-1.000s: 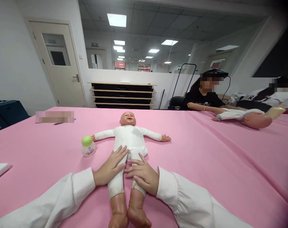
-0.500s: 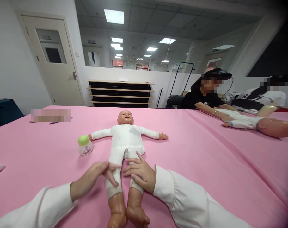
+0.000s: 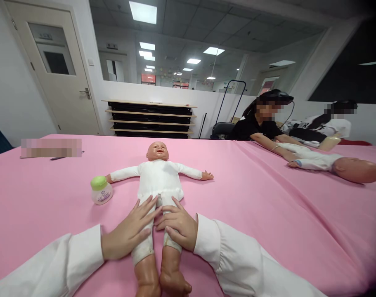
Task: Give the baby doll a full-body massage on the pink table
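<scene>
A baby doll (image 3: 159, 177) with a white cloth body lies face up, its head away from me and its feet toward me. My left hand (image 3: 130, 231) rests with spread fingers on the doll's thigh at the left of the view. On the other thigh lies my right hand (image 3: 179, 225), its fingers also spread and flat. The fingertips of both hands come close together between the legs. Beside the doll's arm at left stands a small clear jar (image 3: 101, 192) with a green lid.
A pink cloth (image 3: 256, 206) covers the table. At far left lie a blurred-out item (image 3: 51, 147) and a dark pen (image 3: 62, 157). To the right a person (image 3: 263, 119) in black handles another doll (image 3: 355, 167), near a bottle (image 3: 329, 143). Another person (image 3: 330, 123) sits behind.
My left hand has come down flat onto the doll's thigh, after being lifted and blurred. My right hand stays on the other thigh. The view has shifted slightly right.
</scene>
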The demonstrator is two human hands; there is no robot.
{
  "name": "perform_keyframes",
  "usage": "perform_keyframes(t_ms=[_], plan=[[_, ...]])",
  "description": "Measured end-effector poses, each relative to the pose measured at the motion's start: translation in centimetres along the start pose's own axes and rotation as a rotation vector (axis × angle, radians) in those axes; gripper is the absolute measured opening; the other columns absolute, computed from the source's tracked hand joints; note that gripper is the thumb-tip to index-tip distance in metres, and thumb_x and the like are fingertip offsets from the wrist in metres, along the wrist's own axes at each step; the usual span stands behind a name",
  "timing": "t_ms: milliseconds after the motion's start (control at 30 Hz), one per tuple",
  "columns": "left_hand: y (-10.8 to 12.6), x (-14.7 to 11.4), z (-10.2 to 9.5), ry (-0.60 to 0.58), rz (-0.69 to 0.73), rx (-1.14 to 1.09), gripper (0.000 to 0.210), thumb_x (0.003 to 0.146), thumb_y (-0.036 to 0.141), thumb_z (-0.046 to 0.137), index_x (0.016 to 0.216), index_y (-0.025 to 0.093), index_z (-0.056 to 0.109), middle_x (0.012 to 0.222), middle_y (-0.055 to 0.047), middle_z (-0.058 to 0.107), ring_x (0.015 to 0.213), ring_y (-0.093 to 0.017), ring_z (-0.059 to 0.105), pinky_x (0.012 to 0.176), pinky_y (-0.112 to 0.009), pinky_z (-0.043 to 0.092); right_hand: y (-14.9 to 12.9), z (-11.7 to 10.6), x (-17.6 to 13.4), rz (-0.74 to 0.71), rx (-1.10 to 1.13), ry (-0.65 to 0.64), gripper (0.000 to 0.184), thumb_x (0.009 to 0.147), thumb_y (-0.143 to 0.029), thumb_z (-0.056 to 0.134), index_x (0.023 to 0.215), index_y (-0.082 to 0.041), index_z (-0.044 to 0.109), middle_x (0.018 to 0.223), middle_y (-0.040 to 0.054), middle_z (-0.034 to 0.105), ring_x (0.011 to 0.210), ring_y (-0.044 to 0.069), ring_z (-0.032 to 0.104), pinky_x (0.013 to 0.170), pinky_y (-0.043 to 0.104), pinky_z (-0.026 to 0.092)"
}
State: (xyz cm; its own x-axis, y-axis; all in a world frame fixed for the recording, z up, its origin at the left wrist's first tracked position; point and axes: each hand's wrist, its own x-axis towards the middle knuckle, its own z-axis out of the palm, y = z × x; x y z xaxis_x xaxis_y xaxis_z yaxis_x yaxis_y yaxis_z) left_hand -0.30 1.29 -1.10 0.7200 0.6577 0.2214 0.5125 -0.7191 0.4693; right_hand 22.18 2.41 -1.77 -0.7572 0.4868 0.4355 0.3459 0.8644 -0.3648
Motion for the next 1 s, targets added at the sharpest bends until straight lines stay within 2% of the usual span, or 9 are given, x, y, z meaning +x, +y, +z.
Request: perform_keyframes(t_ms=[167,267,400,467,567,667,767,900,1000], plan=[[2.2,-1.7,0.3,0.012,0.02,-0.073,0.057,0.09,0.041,0.037,0.141,0.032,0.015,0.149,-0.002,0.013,0.137,-0.028,0.011,0.106,-0.057,0.011,0.3,0.2,-0.1,-0.041,-0.008,0.023,0.032,0.084,-0.022,0.031,0.093,-0.022,0.062,0.093,-0.0004,0.067,0.117,0.013,0.044,0.111,0.039,-0.005],[3.1,-2.0,0.3,0.03,0.019,-0.164,0.043,0.088,0.035,0.042,0.132,0.035,0.04,0.14,-0.001,0.037,0.133,-0.026,0.026,0.107,-0.055,0.015,0.4,0.3,-0.2,-0.058,-0.03,0.034,0.031,0.084,-0.022,0.032,0.093,-0.02,0.062,0.093,0.0006,0.067,0.118,0.014,0.045,0.111,0.039,-0.004],[3.2,-2.5,0.0,0.274,-0.088,-0.465,0.032,0.09,0.033,0.037,0.102,0.03,0.067,0.096,-0.003,0.07,0.098,-0.021,0.062,0.092,-0.041,0.046,0.1,-0.3,-0.4,-0.051,0.032,0.066,0.034,0.088,-0.024,0.028,0.096,-0.023,0.061,0.096,-0.0013,0.068,0.117,0.013,0.047,0.113,0.04,0.0],[2.8,-2.4,-0.2,0.455,-0.211,-0.555,0.033,0.09,0.035,0.037,0.104,0.026,0.065,0.099,-0.004,0.069,0.094,-0.021,0.063,0.085,-0.036,0.051,-0.1,-0.7,-0.6,0.03,0.091,0.148,0.038,0.091,-0.027,0.024,0.113,-0.024,0.055,0.114,0.0009,0.062,0.121,0.013,0.044,0.113,0.04,0.009],[1.7,-1.5,-0.3,0.566,-0.312,-0.444,0.042,0.088,0.038,0.042,0.128,0.025,0.048,0.135,-0.005,0.046,0.125,-0.024,0.041,0.103,-0.041,0.036,0.2,-0.9,-0.6,0.19,0.085,0.275,0.048,0.093,-0.035,0.024,0.139,-0.022,0.027,0.143,0.0061,0.032,0.134,0.016,0.026,0.112,0.042,0.015],[0.8,-0.6,-0.1,0.4,-0.317,-0.247,0.053,0.088,0.04,0.041,0.139,0.029,0.029,0.147,-0.002,0.024,0.136,-0.024,0.017,0.111,-0.048,0.015,0.8,-0.7,-0.5,0.244,0.018,0.183,0.057,0.091,-0.044,0.029,0.142,-0.022,0.018,0.148,0.0073,0.017,0.138,0.02,0.011,0.112,0.049,0.01],[0.7,-0.6,0.1,0.218,-0.279,-0.109,0.049,0.09,0.04,0.037,0.138,0.031,0.03,0.148,-0.001,0.019,0.137,-0.024,0.014,0.109,-0.05,0.012,0.7,-0.7,-0.5,0.206,-0.046,0.018,0.057,0.089,-0.049,0.031,0.14,-0.021,0.027,0.148,0.0091,0.017,0.138,0.023,0.007,0.109,0.054,0.009],[1.1,-1.0,0.4,0.23,-0.19,0.007,0.038,0.09,0.033,0.037,0.126,0.03,0.049,0.148,0.001,0.019,0.135,-0.023,0.02,0.108,-0.045,0.025,-0.2,-1.6,-0.6,0.076,-0.095,-0.117,0.042,0.089,-0.041,0.034,0.123,-0.023,0.052,0.139,0.006,0.039,0.137,0.022,0.014,0.109,0.054,0.004],[1.3,-1.1,0.4,0.282,-0.098,0.051,0.034,0.09,0.026,0.039,0.116,0.028,0.059,0.142,-0.001,0.033,0.132,-0.022,0.028,0.105,-0.043,0.033,-0.5,-1.9,-0.6,-0.04,-0.078,-0.15,0.034,0.088,-0.033,0.037,0.108,-0.021,0.061,0.121,0.0044,0.058,0.133,0.018,0.028,0.111,0.047,-0.002]])
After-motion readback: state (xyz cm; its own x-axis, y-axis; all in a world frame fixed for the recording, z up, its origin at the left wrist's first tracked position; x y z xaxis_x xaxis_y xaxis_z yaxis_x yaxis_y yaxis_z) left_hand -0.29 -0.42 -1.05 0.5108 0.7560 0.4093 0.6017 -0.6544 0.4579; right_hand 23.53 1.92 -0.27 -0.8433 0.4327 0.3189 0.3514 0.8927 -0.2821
